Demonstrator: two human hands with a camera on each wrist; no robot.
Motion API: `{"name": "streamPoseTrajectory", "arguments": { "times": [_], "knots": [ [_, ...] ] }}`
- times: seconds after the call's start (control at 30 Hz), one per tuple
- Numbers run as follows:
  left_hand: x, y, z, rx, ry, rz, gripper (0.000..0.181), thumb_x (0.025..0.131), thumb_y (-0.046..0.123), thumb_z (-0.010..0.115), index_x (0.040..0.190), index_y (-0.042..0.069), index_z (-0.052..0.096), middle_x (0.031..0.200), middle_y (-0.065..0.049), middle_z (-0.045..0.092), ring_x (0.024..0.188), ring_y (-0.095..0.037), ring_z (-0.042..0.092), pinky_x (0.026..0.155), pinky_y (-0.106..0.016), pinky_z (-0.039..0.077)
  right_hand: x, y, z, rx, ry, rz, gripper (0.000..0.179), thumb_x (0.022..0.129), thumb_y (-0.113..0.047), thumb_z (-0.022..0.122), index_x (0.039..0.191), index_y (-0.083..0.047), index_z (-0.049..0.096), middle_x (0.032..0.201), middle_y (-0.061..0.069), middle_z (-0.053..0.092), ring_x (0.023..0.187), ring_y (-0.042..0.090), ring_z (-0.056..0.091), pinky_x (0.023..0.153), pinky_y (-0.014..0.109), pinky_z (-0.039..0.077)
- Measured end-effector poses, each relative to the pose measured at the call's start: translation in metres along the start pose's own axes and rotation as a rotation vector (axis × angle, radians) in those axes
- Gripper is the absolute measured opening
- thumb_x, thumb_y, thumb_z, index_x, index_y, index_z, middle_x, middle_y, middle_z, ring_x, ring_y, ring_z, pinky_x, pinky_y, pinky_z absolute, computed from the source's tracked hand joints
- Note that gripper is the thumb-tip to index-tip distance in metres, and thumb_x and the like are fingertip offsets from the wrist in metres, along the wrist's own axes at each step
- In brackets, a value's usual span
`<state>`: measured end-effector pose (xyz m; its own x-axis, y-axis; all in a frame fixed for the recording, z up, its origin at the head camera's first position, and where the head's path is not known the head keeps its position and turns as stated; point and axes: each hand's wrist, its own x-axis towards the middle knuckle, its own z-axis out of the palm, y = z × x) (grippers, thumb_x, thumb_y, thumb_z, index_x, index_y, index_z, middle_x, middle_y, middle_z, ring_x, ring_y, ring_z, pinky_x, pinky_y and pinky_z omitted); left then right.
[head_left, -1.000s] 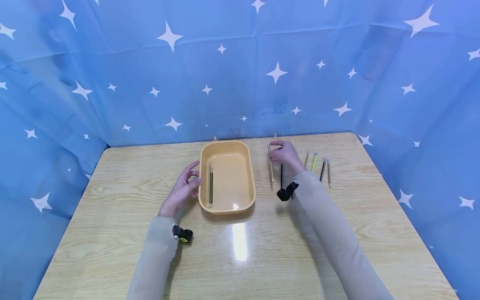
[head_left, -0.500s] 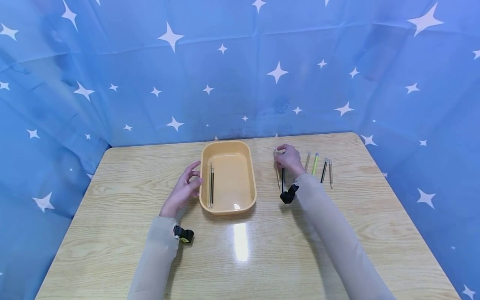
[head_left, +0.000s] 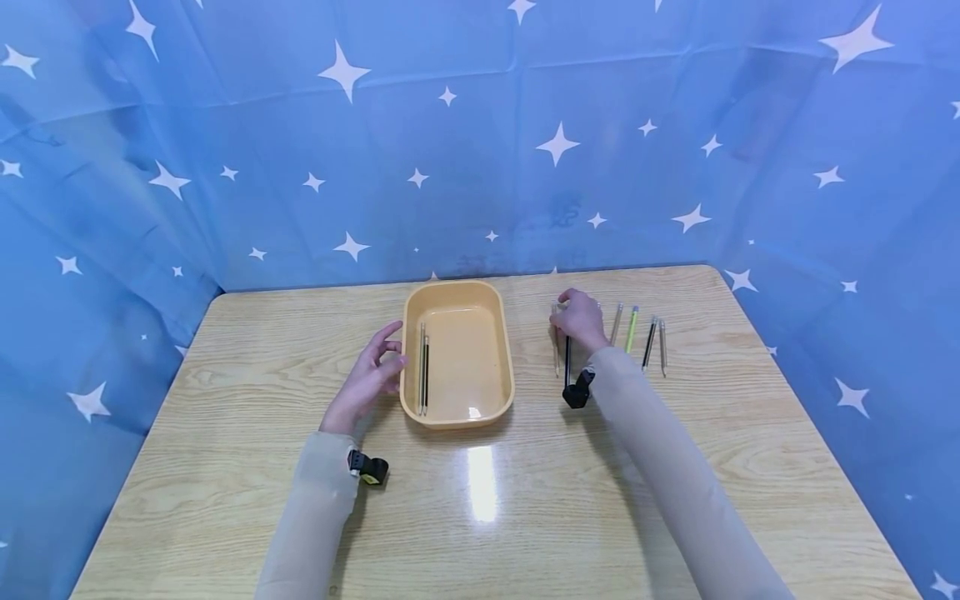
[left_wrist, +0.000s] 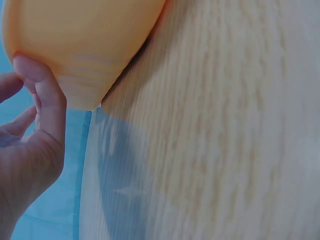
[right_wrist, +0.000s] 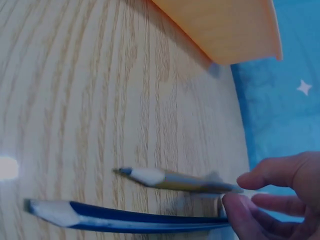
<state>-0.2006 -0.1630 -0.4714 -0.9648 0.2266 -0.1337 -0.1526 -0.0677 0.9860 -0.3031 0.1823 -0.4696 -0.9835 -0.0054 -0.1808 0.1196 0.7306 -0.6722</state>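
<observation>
Near its sharpened front half, a tan pencil (head_left: pixel 557 354) slants away from my right hand (head_left: pixel 582 320), whose thumb and forefinger pinch its far end in the right wrist view. Just right of that pencil lies a black pencil (right_wrist: pixel 125 220), partly hidden by the hand. My left hand (head_left: pixel 365 379) rests with loosely bent fingers at the left side of a yellow-orange tray (head_left: pixel 496 400). Its thumb touches the tray wall in the left wrist view. Inside the tray, a tan pencil (head_left: pixel 421 367) and a black pencil (head_left: pixel 427 375) lie side by side along the left wall.
Right of my right hand, several more pencils lie spread on the wooden table (head_left: pixel 465 550): a tan one (head_left: pixel 617 323), a yellow-green one (head_left: pixel 632 328), a black one (head_left: pixel 649 342) and a greyish one (head_left: pixel 663 348). A blue starred curtain (head_left: pixel 465 150) hangs behind.
My right hand has shifted right and slightly nearer, and the tan pencil with it, moving away from the tray and turning a little. The left hand and tray stay put.
</observation>
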Motion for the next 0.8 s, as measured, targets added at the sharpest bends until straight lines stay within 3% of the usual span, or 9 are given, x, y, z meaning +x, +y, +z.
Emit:
{"name": "streamPoseTrajectory", "arguments": {
  "times": [0.23,0.5,0.8],
  "knots": [
    [0.007,-0.013,-0.005,-0.013,0.010,0.015,0.062,0.087,-0.001,0.050,0.140,0.019,0.026,0.112,-0.014,0.035,0.079,-0.020,0.051,0.052,-0.028,0.048,-0.002,-0.004,-0.005,0.013,-0.028,-0.005,0.042,0.083,-0.015,0.053,0.123,-0.003,0.046,0.080,0.014,0.062,0.067,0.027,0.061,0.057,0.034,0.045],
    [-0.002,0.006,0.003,0.003,-0.019,0.008,0.063,0.087,-0.005,0.047,0.142,0.011,0.019,0.116,-0.024,0.029,0.078,-0.020,0.049,0.053,-0.030,0.047,-0.006,-0.028,-0.008,0.056,-0.028,0.004,0.041,0.084,-0.019,0.056,0.123,-0.007,0.047,0.092,0.009,0.059,0.074,0.027,0.060,0.074,0.042,0.044],
    [-0.003,0.007,0.003,0.019,-0.012,-0.003,0.062,0.087,-0.004,0.047,0.141,0.013,0.020,0.116,-0.022,0.031,0.078,-0.021,0.051,0.053,-0.031,0.048,-0.014,-0.057,-0.004,0.145,-0.033,-0.057,0.041,0.083,-0.014,0.056,0.122,-0.007,0.049,0.091,0.010,0.058,0.079,0.031,0.061,0.069,0.040,0.051]
  ]
}}
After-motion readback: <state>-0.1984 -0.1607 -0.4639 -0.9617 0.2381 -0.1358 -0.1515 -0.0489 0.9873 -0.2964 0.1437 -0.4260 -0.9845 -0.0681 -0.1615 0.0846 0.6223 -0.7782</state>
